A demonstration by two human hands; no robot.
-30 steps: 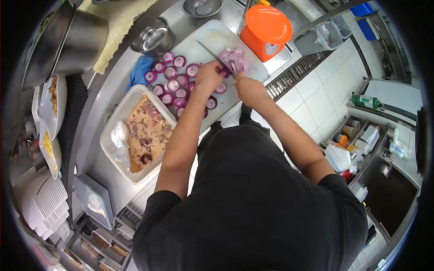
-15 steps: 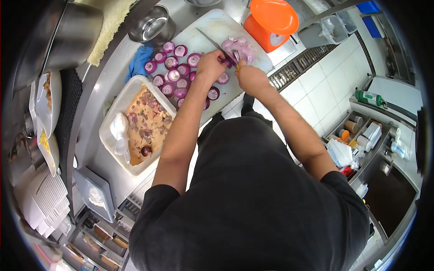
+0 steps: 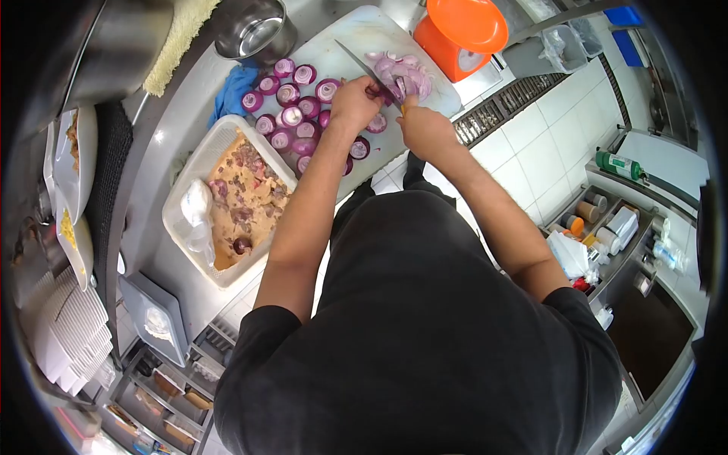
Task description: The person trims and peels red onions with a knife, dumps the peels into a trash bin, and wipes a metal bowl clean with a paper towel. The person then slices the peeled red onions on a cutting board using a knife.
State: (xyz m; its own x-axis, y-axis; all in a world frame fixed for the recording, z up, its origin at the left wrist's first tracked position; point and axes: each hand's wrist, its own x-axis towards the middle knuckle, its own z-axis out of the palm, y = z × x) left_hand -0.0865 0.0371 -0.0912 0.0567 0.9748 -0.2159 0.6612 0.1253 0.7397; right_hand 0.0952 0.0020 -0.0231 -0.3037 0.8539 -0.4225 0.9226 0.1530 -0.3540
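Observation:
My right hand [image 3: 426,133] is closed round the yellow handle of a knife [image 3: 362,67], whose blade points up and left over the white cutting board [image 3: 341,47]. Beside the blade, my left hand [image 3: 355,105] presses on a purple onion piece [image 3: 373,90], mostly hidden by the fingers. Sliced onion [image 3: 408,76] lies heaped just right of the blade. Several peeled purple onions with cut ends [image 3: 288,94] are spread over the board left of my left hand.
A white basket [image 3: 179,199] holds a brownish mixture and a plastic bag. Near the board are a blue cloth [image 3: 236,89], a steel bowl [image 3: 258,32] and an orange scale [image 3: 451,49]. White plates [image 3: 74,173] stand at the left.
The view has shifted, so the board and scale appear higher in the frame. Both hands stay at the knife and onion, and the slices beside the blade look more spread out.

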